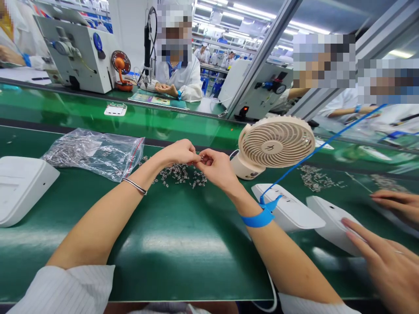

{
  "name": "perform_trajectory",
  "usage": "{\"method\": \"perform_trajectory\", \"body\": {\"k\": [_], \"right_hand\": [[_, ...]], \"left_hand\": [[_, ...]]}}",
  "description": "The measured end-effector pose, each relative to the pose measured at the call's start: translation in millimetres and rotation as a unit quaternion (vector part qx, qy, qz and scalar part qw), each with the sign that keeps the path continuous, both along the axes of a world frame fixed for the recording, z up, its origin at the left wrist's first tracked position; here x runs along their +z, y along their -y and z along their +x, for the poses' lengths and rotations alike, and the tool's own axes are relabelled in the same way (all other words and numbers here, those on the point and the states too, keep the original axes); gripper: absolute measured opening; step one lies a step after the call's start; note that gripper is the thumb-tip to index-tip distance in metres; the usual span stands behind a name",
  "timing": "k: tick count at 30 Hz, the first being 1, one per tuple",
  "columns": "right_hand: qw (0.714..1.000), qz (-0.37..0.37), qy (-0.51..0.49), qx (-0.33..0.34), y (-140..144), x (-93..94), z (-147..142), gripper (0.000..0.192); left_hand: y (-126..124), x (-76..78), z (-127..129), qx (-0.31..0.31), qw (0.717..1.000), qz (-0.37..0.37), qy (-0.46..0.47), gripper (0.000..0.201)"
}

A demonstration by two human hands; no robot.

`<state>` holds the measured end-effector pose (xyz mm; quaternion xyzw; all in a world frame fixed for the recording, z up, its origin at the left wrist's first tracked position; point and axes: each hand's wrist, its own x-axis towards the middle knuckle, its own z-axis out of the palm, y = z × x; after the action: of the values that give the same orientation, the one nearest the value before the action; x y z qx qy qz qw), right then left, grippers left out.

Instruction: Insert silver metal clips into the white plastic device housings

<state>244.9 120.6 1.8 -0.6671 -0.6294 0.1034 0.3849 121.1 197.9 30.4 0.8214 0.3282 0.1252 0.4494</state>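
My left hand (178, 152) and my right hand (216, 168) meet fingertip to fingertip just above a loose pile of small metal parts (180, 174) on the green mat (170, 226). Both pinch a tiny metal part between thumb and fingers; the part itself is too small to make out. A silver bangle sits on my left wrist. A blue wrist strap (260, 216) with a blue cord is on my right wrist.
A clear zip bag of metal parts (94, 152) lies left. White plastic housings rest at far left (19, 187) and right (288, 209). A beige desk fan (275, 144) stands behind. A co-worker's hands (382, 253) touch another housing at right. Other people sit across the conveyor.
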Motion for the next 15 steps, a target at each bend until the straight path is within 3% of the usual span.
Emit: {"method": "perform_trajectory", "body": {"k": [4,8,11,15], "right_hand": [[0.999,-0.007,-0.004,0.035,-0.4,1.3,1.3,0.006],[1.000,-0.008,-0.003,0.026,-0.8,1.6,3.1,0.022],[0.997,-0.021,-0.069,0.024,0.8,4.0,3.7,0.029],[0.982,-0.010,-0.178,0.065,4.0,9.8,2.2,0.017]], "left_hand": [[0.0,3.3,-1.2,-0.004,1.000,0.002,0.007,0.013],[0.4,7.6,-2.2,0.017,0.999,0.043,-0.021,0.015],[1.4,10.9,-2.9,0.051,0.995,0.075,-0.035,0.018],[4.3,14.0,-2.4,0.034,0.994,0.093,-0.039,0.026]]}}
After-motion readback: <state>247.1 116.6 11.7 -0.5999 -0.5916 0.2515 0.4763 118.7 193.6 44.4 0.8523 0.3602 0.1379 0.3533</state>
